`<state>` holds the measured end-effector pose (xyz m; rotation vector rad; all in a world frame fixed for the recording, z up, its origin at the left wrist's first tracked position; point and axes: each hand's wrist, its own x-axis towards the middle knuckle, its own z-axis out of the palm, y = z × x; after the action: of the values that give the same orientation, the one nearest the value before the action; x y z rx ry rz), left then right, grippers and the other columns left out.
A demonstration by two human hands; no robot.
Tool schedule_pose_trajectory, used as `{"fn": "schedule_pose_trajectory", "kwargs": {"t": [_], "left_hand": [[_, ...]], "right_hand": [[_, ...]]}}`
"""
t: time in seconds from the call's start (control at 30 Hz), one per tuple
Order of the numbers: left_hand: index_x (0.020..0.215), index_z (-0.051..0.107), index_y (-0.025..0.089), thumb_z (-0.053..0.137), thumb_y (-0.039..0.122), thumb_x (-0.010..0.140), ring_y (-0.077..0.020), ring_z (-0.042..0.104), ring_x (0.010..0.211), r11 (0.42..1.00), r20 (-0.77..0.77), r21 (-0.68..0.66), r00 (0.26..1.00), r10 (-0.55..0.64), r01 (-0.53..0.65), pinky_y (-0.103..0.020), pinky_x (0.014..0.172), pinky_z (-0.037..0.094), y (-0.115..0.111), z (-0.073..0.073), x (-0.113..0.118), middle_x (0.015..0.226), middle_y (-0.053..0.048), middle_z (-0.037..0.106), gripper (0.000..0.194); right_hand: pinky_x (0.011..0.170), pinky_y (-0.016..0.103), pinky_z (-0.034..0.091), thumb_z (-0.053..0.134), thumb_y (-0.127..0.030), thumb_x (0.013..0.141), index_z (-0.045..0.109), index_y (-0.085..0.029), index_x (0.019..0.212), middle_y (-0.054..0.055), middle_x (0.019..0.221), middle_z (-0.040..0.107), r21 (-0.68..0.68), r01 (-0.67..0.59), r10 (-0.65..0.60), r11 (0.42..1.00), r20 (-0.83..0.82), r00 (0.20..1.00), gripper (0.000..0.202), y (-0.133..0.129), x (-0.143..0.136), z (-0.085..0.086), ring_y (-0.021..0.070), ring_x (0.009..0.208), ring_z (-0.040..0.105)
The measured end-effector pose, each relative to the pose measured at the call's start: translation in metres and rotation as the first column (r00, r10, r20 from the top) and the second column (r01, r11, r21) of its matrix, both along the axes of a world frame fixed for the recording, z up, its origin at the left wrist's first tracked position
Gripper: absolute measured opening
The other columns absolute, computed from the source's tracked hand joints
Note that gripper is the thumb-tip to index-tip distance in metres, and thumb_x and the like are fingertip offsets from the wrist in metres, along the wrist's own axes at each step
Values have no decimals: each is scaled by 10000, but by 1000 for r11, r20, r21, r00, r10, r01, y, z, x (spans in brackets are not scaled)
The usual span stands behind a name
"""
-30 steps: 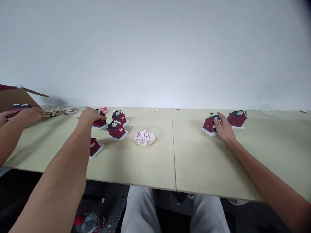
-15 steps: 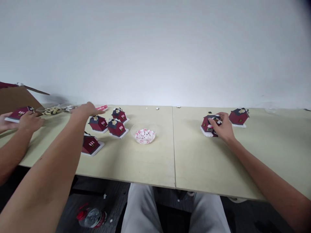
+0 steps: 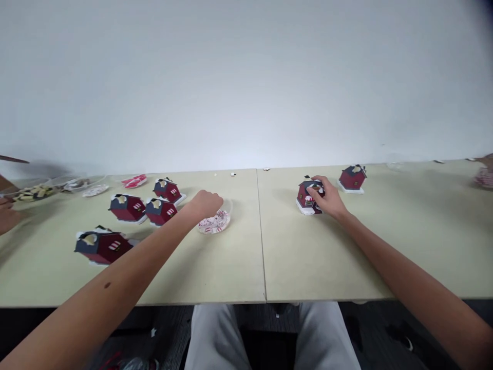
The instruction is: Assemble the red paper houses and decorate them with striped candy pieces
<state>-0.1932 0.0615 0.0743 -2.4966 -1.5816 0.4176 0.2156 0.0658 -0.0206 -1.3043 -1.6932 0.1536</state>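
My right hand (image 3: 327, 198) grips a small dark-red model house (image 3: 304, 198) by its roof and side, with the house's white base on the table. My left hand (image 3: 208, 204) is closed, its fingers curled down over the edge of a clear bowl (image 3: 227, 223) of red-and-white striped pieces. Its fingertips are hidden, so what they pinch, if anything, does not show. Beyond my right hand stands another model house (image 3: 353, 179). Several more, such as a house (image 3: 103, 245) beside my left forearm, stand on the left.
At the back left lie a red-and-white pile (image 3: 134, 181), white pieces (image 3: 95, 190) and a tray of yellowish-black pieces (image 3: 35, 192). A co-worker's hand (image 3: 7, 215) shows at the left edge, another person's hand (image 3: 488, 160) at the right. A seam (image 3: 261, 236) divides the tabletop.
My left hand has come from the back left, by the red-and-white pile, rightward and nearer to the striped pieces' bowl. My right hand stays on its house. The view has swung left.
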Motion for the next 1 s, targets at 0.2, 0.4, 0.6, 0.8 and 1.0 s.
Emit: {"fn": "schedule_pose_trajectory", "kwargs": {"t": [0.2,0.4,0.6,0.8,1.0], "left_hand": [[883,637,184,610,231,753,-242,649,722,999,11,-10,999,46,-46,-316,671,434,-3,35,5,832,-121,696,142],[963,549,226,546,249,808,-156,550,686,954,597,-15,768,-232,300,-255,636,373,-29,49,67,802,-12,643,157],[944,564,212,493,231,864,-113,470,674,901,916,4,360,-177,433,-217,624,350,-18,-29,131,729,33,526,108],[1056,568,217,564,400,928,-128,557,771,937,995,-91,-14,101,336,-201,634,395,-10,-84,135,793,3,584,223],[999,561,202,698,478,838,-171,639,832,890,899,-258,-245,364,376,-188,525,398,-12,-84,136,837,-41,654,348]], "right_hand": [[824,397,523,575,-508,914,553,-215,1245,93,1099,696,17,-53,52,998,11,999,442,-2,-7,4,272,940,665],[868,391,505,548,-487,940,544,-221,1237,80,1123,676,28,-191,191,981,9,982,398,-11,-25,10,259,973,648],[833,342,486,398,-500,1023,566,-221,1144,62,1066,656,62,-278,281,959,-45,959,347,-21,-51,15,218,943,624],[792,333,476,401,-523,1027,549,-233,1150,42,1010,631,-2,-294,292,956,-114,950,348,-27,-63,17,196,865,597],[750,337,485,429,-550,1015,541,-252,1197,51,1068,645,-54,-270,254,961,-200,946,367,-35,-70,15,198,843,595]]}}
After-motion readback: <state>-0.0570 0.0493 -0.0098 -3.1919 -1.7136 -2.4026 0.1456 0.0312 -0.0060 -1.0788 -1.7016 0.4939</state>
